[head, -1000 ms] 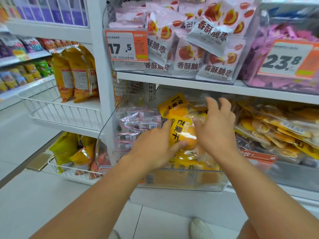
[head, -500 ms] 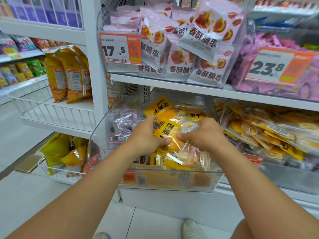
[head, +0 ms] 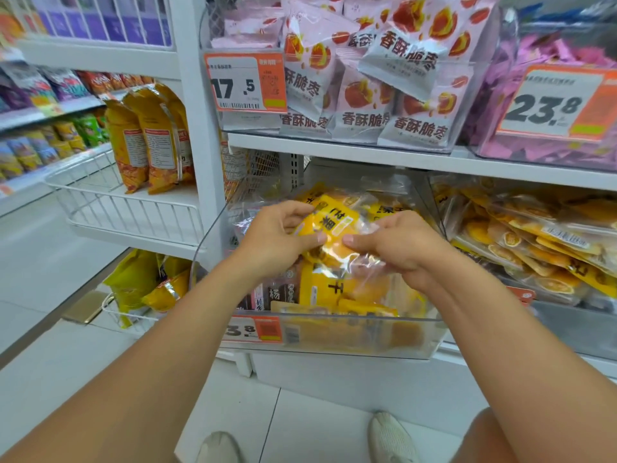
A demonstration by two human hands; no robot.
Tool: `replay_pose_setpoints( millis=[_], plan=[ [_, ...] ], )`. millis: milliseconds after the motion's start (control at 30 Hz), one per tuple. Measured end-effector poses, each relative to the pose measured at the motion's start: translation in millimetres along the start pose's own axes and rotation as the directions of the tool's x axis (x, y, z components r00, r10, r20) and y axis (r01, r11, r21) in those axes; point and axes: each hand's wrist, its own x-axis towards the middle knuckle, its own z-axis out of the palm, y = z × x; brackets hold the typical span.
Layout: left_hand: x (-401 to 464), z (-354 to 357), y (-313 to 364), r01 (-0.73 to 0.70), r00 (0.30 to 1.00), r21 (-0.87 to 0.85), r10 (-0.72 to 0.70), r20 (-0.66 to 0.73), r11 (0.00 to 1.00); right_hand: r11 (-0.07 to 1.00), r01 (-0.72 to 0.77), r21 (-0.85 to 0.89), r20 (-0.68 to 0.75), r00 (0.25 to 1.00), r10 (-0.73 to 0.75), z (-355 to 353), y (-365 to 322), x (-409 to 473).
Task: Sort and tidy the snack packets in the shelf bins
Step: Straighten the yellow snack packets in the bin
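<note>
Both hands have closed in: left hand (head: 277,238) and right hand (head: 397,245) pinch one mango packet (head: 330,225); clear bin (head: 334,335) remains jumbled.

There is just one camera, and it sits on my head. It looks forward and down, very close to the clear bin (head: 334,332) on the low shelf, with my arms reaching out and my shoes (head: 390,436) at the bottom.
</note>
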Motion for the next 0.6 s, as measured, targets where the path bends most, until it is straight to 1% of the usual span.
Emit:
replay_pose_setpoints(
  millis=[33, 100, 200, 267, 300, 333, 367, 400, 433, 467, 500, 533, 567, 600],
  plan=[
    [0, -4, 3, -0.022, 0.999, -0.062, 0.02, -0.027, 0.998, 0.999, 0.006, 0.051, 0.004, 1.0, -0.006, 2, -3, 1],
    [-2, -11, 8, -0.036, 0.996, -0.159, 0.022, -0.088, 0.987, 0.98, -0.022, 0.196, 0.063, 0.998, 0.01, 8, -8, 1],
    [-5, -22, 12, 0.01, 0.987, -0.293, -0.056, -0.149, 0.956, 0.937, -0.091, 0.338, 0.153, 0.987, 0.04, 25, -14, -3],
    [-7, -34, 15, 0.051, 0.976, -0.357, -0.121, -0.178, 0.933, 0.909, -0.113, 0.402, 0.168, 0.985, 0.048, 39, -18, -2],
    [-8, -40, 16, 0.065, 0.968, -0.352, -0.145, -0.206, 0.934, 0.897, -0.112, 0.428, 0.152, 0.987, 0.051, 47, -19, 0],
    [-9, -48, 15, 0.061, 0.957, -0.296, -0.141, -0.254, 0.953, 0.889, -0.099, 0.446, 0.115, 0.992, 0.053, 55, -21, 1],
    [-11, -54, 12, 0.039, 0.943, -0.184, -0.097, -0.317, 0.982, 0.884, -0.091, 0.459, 0.075, 0.995, 0.063, 64, -21, 3],
    [-14, -60, 8, 0.003, 0.931, -0.03, -0.014, -0.364, 1.0, 0.884, -0.081, 0.461, 0.032, 0.997, 0.075, 73, -20, 4],
    [-17, -65, 3, -0.049, 0.926, 0.134, 0.096, -0.364, 0.99, 0.882, -0.08, 0.465, 0.002, 0.996, 0.089, 83, -18, 6],
    [-19, -69, -2, -0.1, 0.935, 0.282, 0.187, -0.301, 0.954, 0.877, -0.09, 0.472, -0.004, 0.995, 0.104, 92, -15, 5],
    [-22, -72, -7, -0.136, 0.956, 0.393, 0.225, -0.19, 0.909, 0.871, -0.11, 0.479, 0.01, 0.993, 0.12, 102, -11, 4],
    [-25, -74, -10, -0.157, 0.976, 0.477, 0.211, -0.061, 0.865, 0.88, -0.12, 0.459, 0.014, 0.992, 0.128, 110, -6, 3],
    [-26, -76, -14, -0.174, 0.984, 0.555, 0.172, 0.057, 0.814, 0.904, -0.119, 0.41, 0.007, 0.992, 0.128, 117, -3, 2],
    [-27, -76, -17, -0.196, 0.98, 0.636, 0.133, 0.146, 0.747, 0.926, -0.112, 0.36, 0.01, 0.993, 0.116, 122, -1, 2]
  ],
)
